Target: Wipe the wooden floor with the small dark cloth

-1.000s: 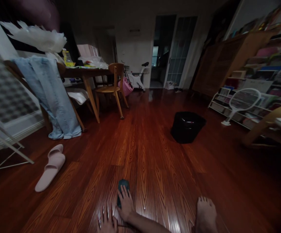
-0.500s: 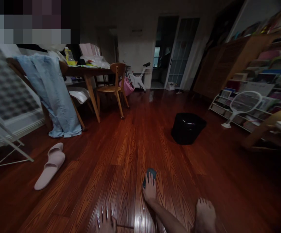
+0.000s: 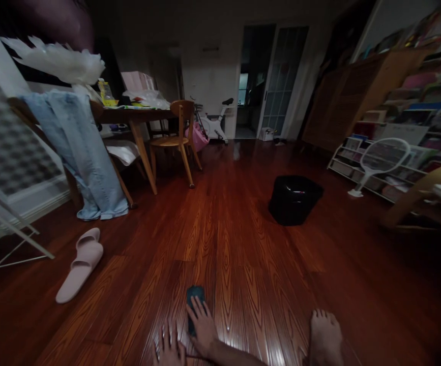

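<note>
My right hand presses a dark teal cloth against the wooden floor, its fingers stretched over the top. Part of the cloth sticks out beyond the fingertips and along the hand's left side. My left hand rests on the floor just to the left, fingers spread with nothing in them; the lower frame edge cuts it off. A bare foot stands on the boards to the right.
A black bin stands ahead on the right. To the left lie a pink slipper and jeans draped over a chair. Farther back are a wooden chair, a table, a white racket and a shelf of books.
My right hand has slid left and nearer to me with the cloth, ending close beside my left hand. My left hand stays nearly in place. The view has shifted slightly.
</note>
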Available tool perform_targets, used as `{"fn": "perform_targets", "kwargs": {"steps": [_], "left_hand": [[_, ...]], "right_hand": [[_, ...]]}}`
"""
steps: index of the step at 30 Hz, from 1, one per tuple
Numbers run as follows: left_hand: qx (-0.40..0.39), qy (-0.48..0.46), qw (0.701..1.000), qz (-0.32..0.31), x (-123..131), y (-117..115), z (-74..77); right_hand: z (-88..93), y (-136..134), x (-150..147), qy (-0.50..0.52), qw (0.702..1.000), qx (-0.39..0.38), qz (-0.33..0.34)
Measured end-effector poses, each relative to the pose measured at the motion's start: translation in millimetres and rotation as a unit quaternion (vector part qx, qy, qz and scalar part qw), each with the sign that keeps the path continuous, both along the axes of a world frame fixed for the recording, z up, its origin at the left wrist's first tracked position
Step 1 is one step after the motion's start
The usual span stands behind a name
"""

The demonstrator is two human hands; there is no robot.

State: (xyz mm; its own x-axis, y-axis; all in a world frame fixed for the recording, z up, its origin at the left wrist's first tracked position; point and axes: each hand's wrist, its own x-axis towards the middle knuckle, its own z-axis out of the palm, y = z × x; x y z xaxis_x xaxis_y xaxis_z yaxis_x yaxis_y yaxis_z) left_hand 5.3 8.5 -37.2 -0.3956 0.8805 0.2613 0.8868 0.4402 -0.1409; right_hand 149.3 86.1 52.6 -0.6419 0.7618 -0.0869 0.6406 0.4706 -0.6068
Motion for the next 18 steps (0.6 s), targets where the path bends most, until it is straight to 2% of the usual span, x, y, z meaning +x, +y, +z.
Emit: {"fn": "perform_targets", "kwargs": {"steps": [2,4,6,8,10,12,14,18], "left_hand": [[-0.011,0.0,1.0,0.004,1,0,3.5],[-0.022,-0.007,1.0,0.001,2,-1,9.5],[-0.03,-0.02,0.999,0.001,2,-3,16.2],[-0.036,-0.038,0.999,-0.009,1,-5,22.5],[-0.044,-0.059,0.997,-0.026,-1,-7,27.5],[-0.048,-0.07,0.996,-0.041,-3,-9,30.8],[-0.04,-0.062,0.997,-0.039,-4,-10,32.8],[-0.033,-0.048,0.998,-0.039,-3,-10,34.0]], "right_hand": [[3.0,17,12,-0.006,1.0,0.0,0.022],[4.3,38,30,-0.035,0.999,0.008,-0.007],[5.1,60,52,-0.088,0.991,0.02,-0.096],[5.6,78,77,-0.149,0.968,0.028,-0.198],[4.5,89,102,-0.194,0.942,0.036,-0.274],[0.9,91,120,-0.211,0.925,0.05,-0.312],[-4.8,87,126,-0.211,0.917,0.062,-0.334],[-14.4,62,97,-0.208,0.914,0.053,-0.345]]}}
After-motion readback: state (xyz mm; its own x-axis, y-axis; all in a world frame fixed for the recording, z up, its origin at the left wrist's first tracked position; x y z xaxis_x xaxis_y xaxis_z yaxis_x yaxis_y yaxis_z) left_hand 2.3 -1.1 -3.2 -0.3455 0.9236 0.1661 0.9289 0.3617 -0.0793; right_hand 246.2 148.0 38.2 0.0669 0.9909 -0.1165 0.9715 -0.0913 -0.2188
